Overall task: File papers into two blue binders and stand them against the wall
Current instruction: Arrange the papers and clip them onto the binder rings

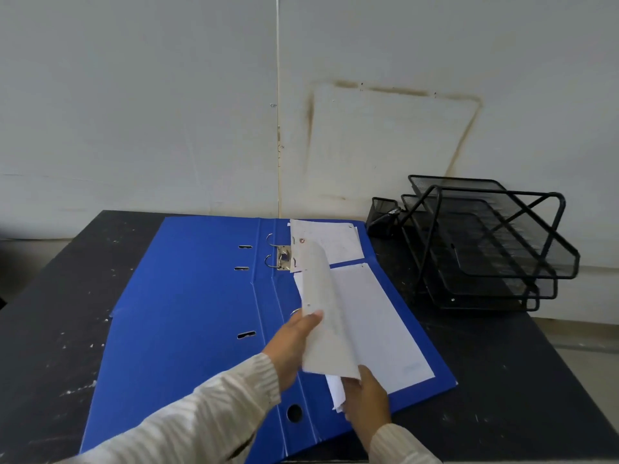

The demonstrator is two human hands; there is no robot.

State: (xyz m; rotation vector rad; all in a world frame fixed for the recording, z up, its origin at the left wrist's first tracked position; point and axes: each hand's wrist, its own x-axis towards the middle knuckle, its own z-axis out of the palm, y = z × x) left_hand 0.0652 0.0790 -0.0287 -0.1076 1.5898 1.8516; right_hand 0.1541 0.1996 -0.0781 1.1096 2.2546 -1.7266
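Two open blue binders lie flat on the dark table, one behind the other. The near binder (187, 346) has white papers (378, 326) on its right half. The far binder (207, 242) shows its metal ring mechanism (283, 257) and some sheets (330, 241). A curled sheet (323, 316) rises above the near binder's spine. My left hand (291, 343) holds that sheet by its left edge, thumb near a punched hole. My right hand (366, 400) grips the bottom edge of the same sheet and the papers under it.
A black mesh letter tray (485, 249) with three tiers stands at the back right beside a small black mesh holder (382, 216). The grey wall (201, 112) rises directly behind the table (522, 380). The table's left edge is near the binders.
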